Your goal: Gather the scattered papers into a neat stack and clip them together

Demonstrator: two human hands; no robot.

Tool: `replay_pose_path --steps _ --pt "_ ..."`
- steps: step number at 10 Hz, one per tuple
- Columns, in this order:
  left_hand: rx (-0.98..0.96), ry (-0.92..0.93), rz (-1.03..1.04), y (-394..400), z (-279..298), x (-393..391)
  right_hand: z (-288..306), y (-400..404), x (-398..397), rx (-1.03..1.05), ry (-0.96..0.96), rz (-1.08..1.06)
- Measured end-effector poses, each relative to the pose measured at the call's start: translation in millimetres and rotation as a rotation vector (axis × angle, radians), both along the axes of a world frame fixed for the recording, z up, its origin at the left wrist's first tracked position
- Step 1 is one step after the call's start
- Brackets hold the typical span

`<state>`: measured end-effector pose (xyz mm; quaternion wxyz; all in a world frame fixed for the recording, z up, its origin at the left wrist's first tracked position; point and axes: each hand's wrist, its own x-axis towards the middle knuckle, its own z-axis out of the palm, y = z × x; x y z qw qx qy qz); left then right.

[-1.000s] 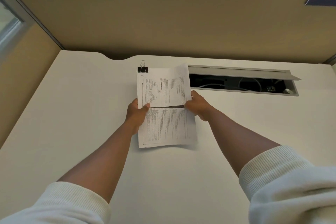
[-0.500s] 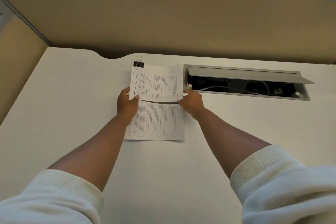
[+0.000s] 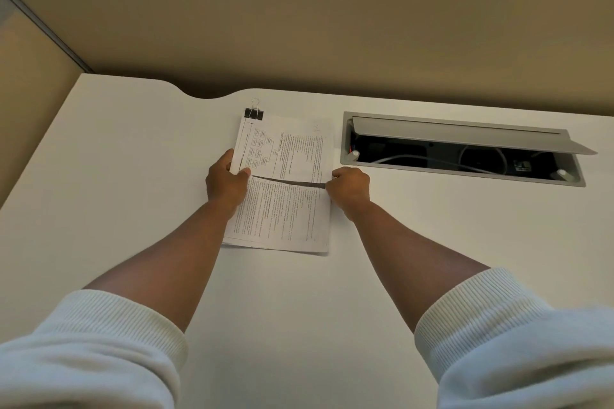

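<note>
A stack of printed papers (image 3: 285, 189) lies on the white desk (image 3: 116, 192), with text and a small diagram on the top sheet and a dark fold line across the middle. A black binder clip (image 3: 254, 113) grips the stack's far left corner, its wire handle pointing away. My left hand (image 3: 226, 184) holds the stack's left edge, thumb on top near the fold. My right hand (image 3: 349, 188) pinches the right edge at the fold.
An open grey cable tray (image 3: 465, 133) with a raised lid is set into the desk right of the papers, with cables inside. A beige partition (image 3: 299, 26) stands behind the desk and another at the left. A curved notch cuts the desk's far edge.
The papers have come down from a raised, tilted hold to lie flat on the desk. Both hands stay on the edges. The camera has tipped downward.
</note>
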<state>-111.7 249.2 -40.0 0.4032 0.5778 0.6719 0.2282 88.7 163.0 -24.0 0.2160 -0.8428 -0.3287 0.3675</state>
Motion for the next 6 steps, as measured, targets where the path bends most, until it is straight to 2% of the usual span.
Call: replay_pose_path --steps 3,6 --pt "-0.011 0.142 0.063 -1 -7 1 3 -7 -5 -0.047 -0.038 -0.042" --pt "-0.071 0.238 0.059 -4 2 4 21 -22 0 -0.027 0.032 -0.101"
